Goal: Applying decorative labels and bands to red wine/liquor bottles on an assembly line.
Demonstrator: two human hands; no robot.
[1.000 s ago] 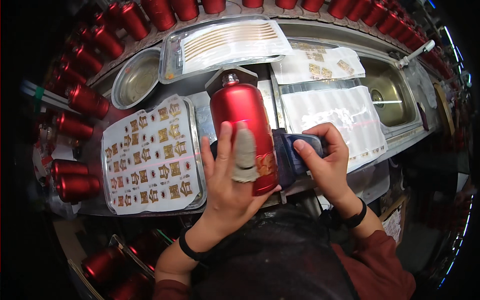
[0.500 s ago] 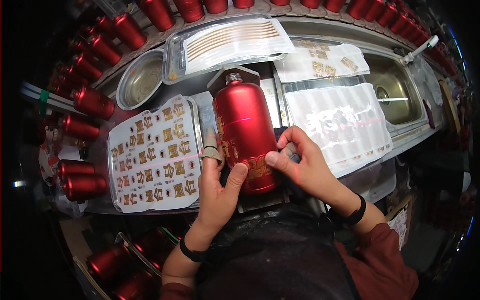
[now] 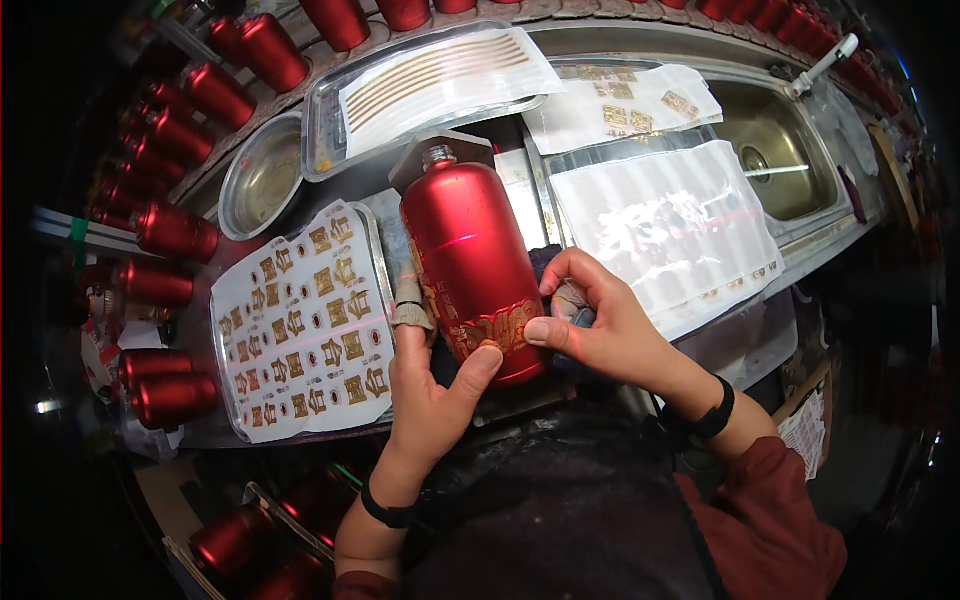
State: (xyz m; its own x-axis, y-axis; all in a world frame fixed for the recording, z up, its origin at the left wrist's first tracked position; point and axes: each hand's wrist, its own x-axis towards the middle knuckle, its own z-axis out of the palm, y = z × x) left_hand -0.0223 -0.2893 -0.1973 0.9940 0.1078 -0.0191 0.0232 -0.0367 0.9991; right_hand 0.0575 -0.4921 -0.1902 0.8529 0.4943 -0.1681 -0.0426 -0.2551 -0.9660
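A glossy red bottle [image 3: 470, 235] with a bare threaded glass neck leans away from me in the middle. Gold lettering runs along its left side, and a gold patterned decal band [image 3: 492, 328] circles its lower part. My left hand [image 3: 430, 395] is wrapped round the lower left of the bottle, its thumb on the front just below the band. From the right, my right hand [image 3: 600, 325] presses its thumb on the band's right part, with its forefinger bent against the bottle's side. Pale covers sit on some fingers of both hands. Most fingertips behind the bottle are hidden.
Left is a tray with a sheet of gold decals [image 3: 300, 335]. Behind stand a metal bowl [image 3: 262, 180] and a tray of curved gold strips [image 3: 440, 75]. On the right lie white sheets [image 3: 665, 235] beside a sink [image 3: 780, 150]. Many red bottles [image 3: 180, 230] line the left and back.
The whole view has shifted, so the bottle and both hands appear slightly farther left. My right thumb sits a little lower against the band. Both hands stay on the bottle.
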